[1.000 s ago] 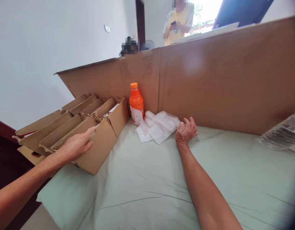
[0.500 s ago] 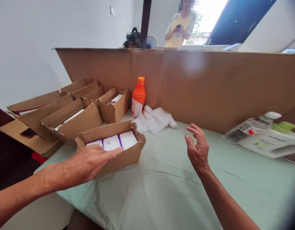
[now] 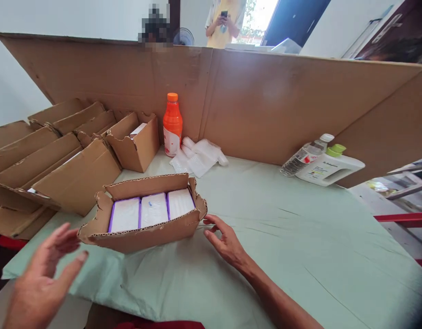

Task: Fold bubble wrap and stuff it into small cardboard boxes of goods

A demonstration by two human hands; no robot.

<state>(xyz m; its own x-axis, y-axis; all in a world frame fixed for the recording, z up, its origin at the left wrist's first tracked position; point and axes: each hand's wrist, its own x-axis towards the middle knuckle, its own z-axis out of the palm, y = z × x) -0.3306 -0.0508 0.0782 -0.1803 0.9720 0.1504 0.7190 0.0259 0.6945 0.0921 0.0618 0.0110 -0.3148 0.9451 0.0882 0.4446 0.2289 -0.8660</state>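
An open cardboard box (image 3: 145,240) stands on the green-covered table in front of me. Inside it sit three white packs (image 3: 154,211) with purple edges, side by side. My left hand (image 3: 48,269) is off the box's left end, fingers spread and thumb apart, holding nothing. By the right end of the box is my right hand (image 3: 224,240), its fingers apart and slightly curled, the fingertips close to the cardboard. Whether they touch it I cannot tell.
More cardboard boxes (image 3: 79,176) crowd the table's left side. An orange bottle (image 3: 172,123) and crumpled clear plastic wrap (image 3: 200,157) are at the back, against a tall cardboard panel (image 3: 266,105). A clear bottle (image 3: 305,157) and a white jug (image 3: 329,169) lean at right. Two people are beyond the panel.
My left hand has drawn back leftward from over the box, and its fingers have spread. The right hand has come in to the box's right end. The view has turned to the right.
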